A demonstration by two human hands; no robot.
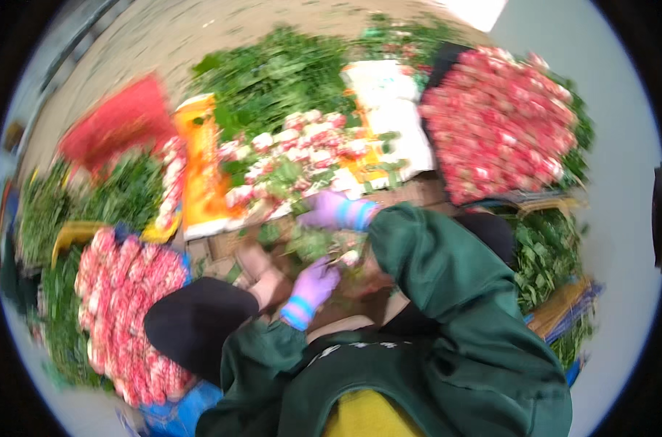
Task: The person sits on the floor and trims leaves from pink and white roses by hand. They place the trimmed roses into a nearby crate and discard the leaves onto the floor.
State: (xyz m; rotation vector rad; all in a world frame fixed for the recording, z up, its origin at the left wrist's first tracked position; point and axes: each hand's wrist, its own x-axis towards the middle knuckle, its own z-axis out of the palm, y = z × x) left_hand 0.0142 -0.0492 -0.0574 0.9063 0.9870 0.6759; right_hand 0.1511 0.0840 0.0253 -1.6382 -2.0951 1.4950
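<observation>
My left hand (315, 283), in a purple glove with a blue cuff, is low between the knees, its fingers beside a cut rose stem with green leaves and a pale pink bloom (350, 257). Above it my right hand (336, 211), gloved alike, reaches across the near edge of a loose pile of pink-and-white roses (309, 143). Blurred leaves (308, 240) lie between the two hands. Motion blur hides whether the fingers of either hand grip a stem. The pile rests on an orange and white plastic sack (200, 164).
Dense bundles of pink roses stand at the right (500, 125) and lower left (129, 317). Long leafy stems (276, 76) lie beyond the pile. A red mesh sheet (120, 120) is at the upper left, a white sack (396, 120) at centre right. My knees flank the work area.
</observation>
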